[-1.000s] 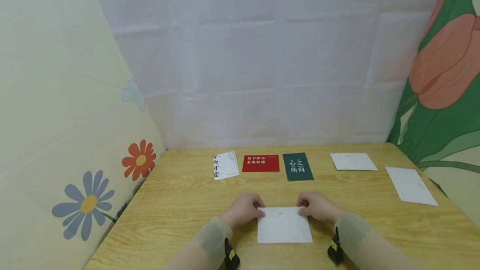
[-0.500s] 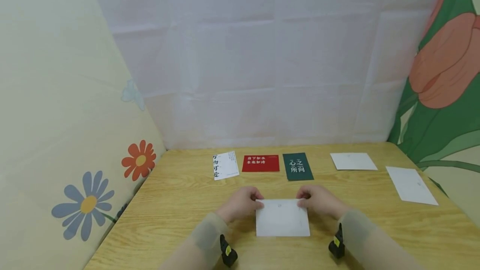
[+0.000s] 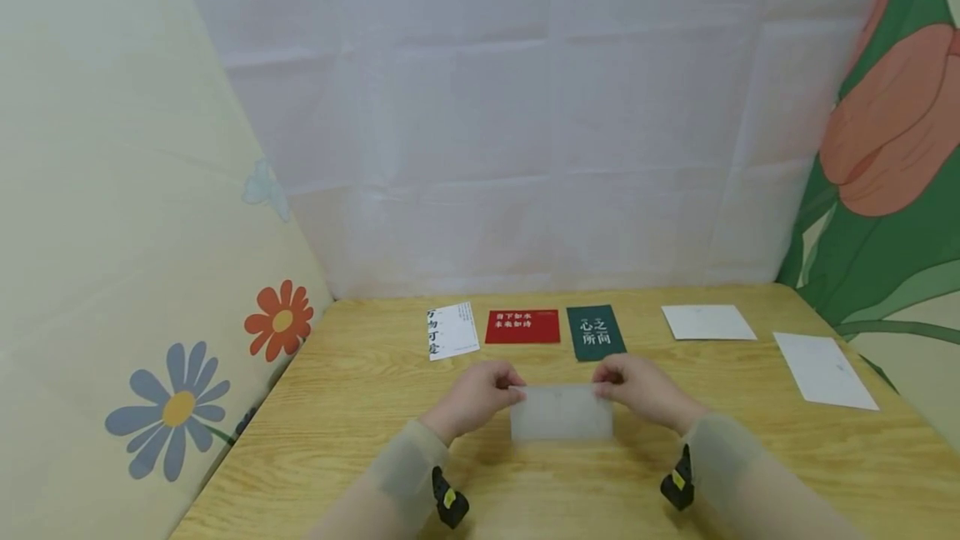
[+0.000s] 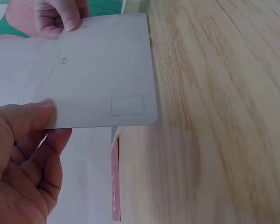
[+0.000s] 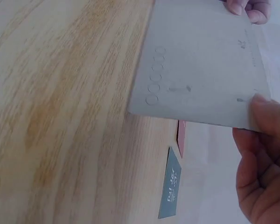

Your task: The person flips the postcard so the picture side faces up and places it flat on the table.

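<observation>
Between both hands hangs a white postcard (image 3: 561, 415), its lower edge blurred in the head view. My left hand (image 3: 483, 394) pinches its far left corner between thumb and fingers. At the far right corner my right hand (image 3: 641, 390) pinches it the same way. The left wrist view shows the postcard's (image 4: 102, 70) back, with a printed stamp box and small marks. A row of printed ovals runs along one edge of the postcard (image 5: 200, 65) in the right wrist view. The card is lifted off the table and tilted.
Along the back of the wooden table (image 3: 360, 473) lie a white card with black characters (image 3: 453, 332), a red card (image 3: 522, 327) and a green card (image 3: 596, 333). Two blank-looking white cards (image 3: 708, 322) lie at the right. A pale cloth (image 3: 525, 123) hangs behind.
Both hands have moved up and away from the table's near side, raising the postcard with them. The postcard has tipped, so its face looks shorter. The other cards have stayed put.
</observation>
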`<state>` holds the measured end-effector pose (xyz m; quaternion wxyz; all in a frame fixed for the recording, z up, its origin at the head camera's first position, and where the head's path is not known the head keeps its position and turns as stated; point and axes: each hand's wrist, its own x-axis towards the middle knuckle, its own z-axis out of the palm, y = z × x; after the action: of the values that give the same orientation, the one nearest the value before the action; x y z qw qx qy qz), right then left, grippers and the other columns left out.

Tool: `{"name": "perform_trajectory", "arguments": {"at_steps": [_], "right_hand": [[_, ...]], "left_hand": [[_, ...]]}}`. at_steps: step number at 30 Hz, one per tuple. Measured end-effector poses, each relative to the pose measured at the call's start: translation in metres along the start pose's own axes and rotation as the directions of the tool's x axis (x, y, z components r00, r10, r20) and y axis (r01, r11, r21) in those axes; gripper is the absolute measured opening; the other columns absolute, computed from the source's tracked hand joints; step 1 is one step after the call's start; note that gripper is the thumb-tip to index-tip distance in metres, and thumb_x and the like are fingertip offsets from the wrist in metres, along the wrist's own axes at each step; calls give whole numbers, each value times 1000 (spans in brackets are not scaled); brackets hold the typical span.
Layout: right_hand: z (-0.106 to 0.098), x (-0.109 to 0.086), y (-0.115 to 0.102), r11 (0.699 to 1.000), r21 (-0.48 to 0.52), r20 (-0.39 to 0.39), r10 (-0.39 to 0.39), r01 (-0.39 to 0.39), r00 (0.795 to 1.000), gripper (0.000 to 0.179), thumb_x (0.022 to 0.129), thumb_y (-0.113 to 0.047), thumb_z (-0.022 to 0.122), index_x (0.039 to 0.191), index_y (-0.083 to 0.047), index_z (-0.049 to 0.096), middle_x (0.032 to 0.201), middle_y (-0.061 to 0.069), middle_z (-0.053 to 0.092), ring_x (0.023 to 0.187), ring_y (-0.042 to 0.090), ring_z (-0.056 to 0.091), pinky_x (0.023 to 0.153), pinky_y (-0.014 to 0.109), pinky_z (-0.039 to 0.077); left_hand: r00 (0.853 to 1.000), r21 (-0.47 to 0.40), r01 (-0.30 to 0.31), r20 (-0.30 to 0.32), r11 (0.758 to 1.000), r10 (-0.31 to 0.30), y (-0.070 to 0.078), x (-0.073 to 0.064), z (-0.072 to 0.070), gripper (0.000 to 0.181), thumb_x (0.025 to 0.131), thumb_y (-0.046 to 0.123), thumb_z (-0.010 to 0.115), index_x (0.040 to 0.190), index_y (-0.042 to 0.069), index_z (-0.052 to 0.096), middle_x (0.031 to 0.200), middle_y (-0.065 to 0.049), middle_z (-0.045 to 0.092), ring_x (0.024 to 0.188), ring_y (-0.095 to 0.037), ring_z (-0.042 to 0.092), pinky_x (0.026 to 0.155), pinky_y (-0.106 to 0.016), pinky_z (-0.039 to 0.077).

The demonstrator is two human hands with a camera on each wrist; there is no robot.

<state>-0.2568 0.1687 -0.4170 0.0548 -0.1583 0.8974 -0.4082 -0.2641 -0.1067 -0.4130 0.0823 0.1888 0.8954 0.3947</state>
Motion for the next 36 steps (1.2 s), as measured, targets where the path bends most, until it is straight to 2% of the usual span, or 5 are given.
{"name": "perform_trajectory", "arguments": {"at_steps": [7, 12, 16, 20, 36], "right_hand": [[-2, -3, -7, 998, -45, -29, -50, 49, 998, 7, 91, -16, 66, 88, -10, 67, 83, -4, 61, 77, 14, 55, 69, 31, 49], [-1, -5, -12, 996, -76, -46, -54, 50, 997, 2, 90, -11, 67, 88, -12, 68, 83, -5, 62, 77, 12, 55, 68, 30, 50], [1, -6, -14, 993, -110, -43, -44, 39, 998, 10, 87, -5, 67, 88, -15, 69, 83, -7, 62, 78, 12, 56, 70, 30, 51], [3, -7, -13, 989, -139, -21, -46, 43, 999, 9, 86, -4, 68, 87, -13, 69, 83, -8, 61, 78, 11, 56, 69, 29, 50], [7, -13, -4, 966, -173, 90, -178, 191, 980, 8, 84, -4, 70, 82, -12, 70, 79, -13, 63, 77, 10, 57, 70, 31, 49]], "left_hand": [[998, 58, -57, -35, 997, 59, 3, -1, -1, 8, 91, 16, 67, 84, 20, 67, 85, 6, 61, 77, -14, 54, 66, -30, 48], [995, 78, -85, -41, 993, 89, 2, -2, -2, 8, 90, 13, 68, 84, 19, 67, 85, 8, 61, 77, -12, 56, 66, -29, 49], [990, 118, -129, -39, 985, 135, 1, -3, -1, 9, 88, 9, 68, 84, 16, 69, 84, 10, 62, 78, -9, 58, 68, -26, 50], [986, 168, -160, -24, 973, 166, 2, -5, -1, 8, 88, 8, 68, 83, 14, 71, 82, 11, 61, 77, -8, 57, 67, -24, 50], [978, 231, -209, 39, 950, 206, -2, -12, 4, 9, 83, 7, 72, 79, 14, 70, 77, 14, 59, 73, -4, 55, 66, -22, 48]]}}
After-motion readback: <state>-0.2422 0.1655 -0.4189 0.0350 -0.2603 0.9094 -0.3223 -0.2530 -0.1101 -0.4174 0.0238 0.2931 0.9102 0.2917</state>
